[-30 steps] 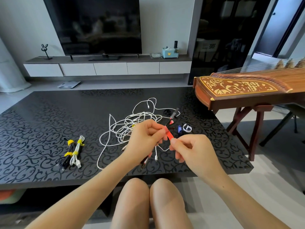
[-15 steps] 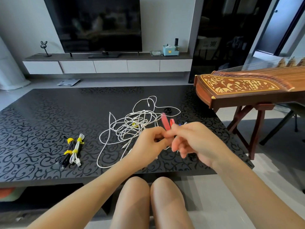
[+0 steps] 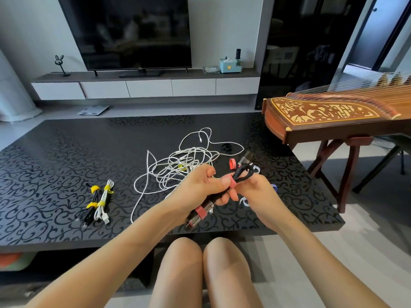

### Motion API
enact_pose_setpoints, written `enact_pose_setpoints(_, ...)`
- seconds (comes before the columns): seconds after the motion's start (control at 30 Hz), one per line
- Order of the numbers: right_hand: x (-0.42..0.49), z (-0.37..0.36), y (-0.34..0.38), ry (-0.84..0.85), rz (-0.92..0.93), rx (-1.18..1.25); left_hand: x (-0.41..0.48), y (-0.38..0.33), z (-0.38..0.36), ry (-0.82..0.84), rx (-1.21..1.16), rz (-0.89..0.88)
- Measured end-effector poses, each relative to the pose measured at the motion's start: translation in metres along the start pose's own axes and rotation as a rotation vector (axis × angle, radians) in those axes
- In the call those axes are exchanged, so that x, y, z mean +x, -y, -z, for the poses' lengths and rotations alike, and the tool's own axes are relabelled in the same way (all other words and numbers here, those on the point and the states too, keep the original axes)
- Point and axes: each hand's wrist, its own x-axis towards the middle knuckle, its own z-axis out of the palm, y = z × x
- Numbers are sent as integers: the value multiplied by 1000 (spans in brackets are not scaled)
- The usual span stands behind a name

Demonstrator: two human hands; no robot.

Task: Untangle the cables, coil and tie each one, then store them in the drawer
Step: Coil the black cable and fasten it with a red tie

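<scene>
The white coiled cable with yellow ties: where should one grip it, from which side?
Probably its middle, between the two yellow ties, from above: the white coiled cable lies flat, and the black coiled cable lies close along its left.

Both hands gripping black cable, white tangle behind

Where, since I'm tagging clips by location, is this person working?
Most likely a home living room: a large television on a low media console, a black patterned coffee table, and a guzheng on its stand.
</scene>
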Motion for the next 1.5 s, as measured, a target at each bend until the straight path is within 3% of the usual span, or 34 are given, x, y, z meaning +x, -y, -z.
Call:
enact_pose_setpoints(0.13,-5,-8,-5,-132,29,-17,-2,-1,6,-54,-137,-47)
enact_pose_setpoints(0.27,-16,-11,-11,-193,37,-61,-6,7,6,-99,-54,-87)
enact_pose_setpoints(0.43,-22,-15,-6,-265,112,-306,-3,15,-4,-288,629,-290)
enact_pose_setpoints(0.57,-20,-16,1,-323,99,-373,-2,18,-10,-306,850,-376)
enact_pose_setpoints(0.73,-16,-18,5,-293,-59,-370,-1,15,-13,-220,1105,-405)
enact_pose_setpoints(0.9,-18,-11,11,-224,-194,-77,2,12,-10,-161,1138,-394)
enact_pose_setpoints(1.07,-18,-10,2,-297,-25,-325,-1,10,-13,-158,1004,-416)
enact_pose_setpoints(1.27,-16,-18,-5,-412,-13,-199,4,12,-14,-222,915,-462)
enact_pose_setpoints(1.5,-6,-23,-5,-452,-213,118,3,17,-17,-210,1007,-559)
